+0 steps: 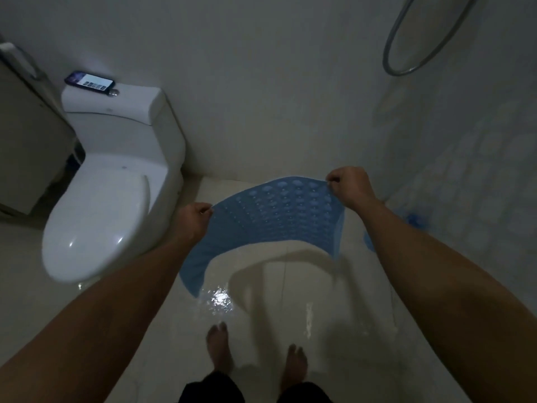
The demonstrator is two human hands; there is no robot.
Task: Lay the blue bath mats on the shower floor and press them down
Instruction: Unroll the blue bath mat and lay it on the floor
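Dim bathroom, pale walls, wet glossy shower floor (261, 321) with a bright reflection near the middle. Toilet (107, 199) at left, lid down, a phone (89, 81) lying on its tank; shower hose (418, 45) loops down the right wall. Person stands barefoot on the wet floor, both arms stretched forward. Left hand (193, 218) pinches the left top corner of the blue bath mat (270, 216), fingers curled on the edge; right hand (350, 184) pinches the right top corner the same way, held a bit higher. Mat hangs in the air between the hands, over the floor and not yet laid; its lower edge droops toward the wet patch and curls (contact with the floor can't be confirmed from this angle). Face toward the camera shows rows of round suction cups or bumps. More blue shows low at the right edge of the floor (415, 221), possibly a second mat, too blurred to say. Handling judgement: thin, soft, floppy rubber or vinyl, light, sags under its own weight, so a two-corner hold is the sensible grip and keeps it spread. Wet surface likely makes it slick, and the cups should grab once pressed flat. Risk: mat folding on itself while lowering, or feet slipping on the wet tile.
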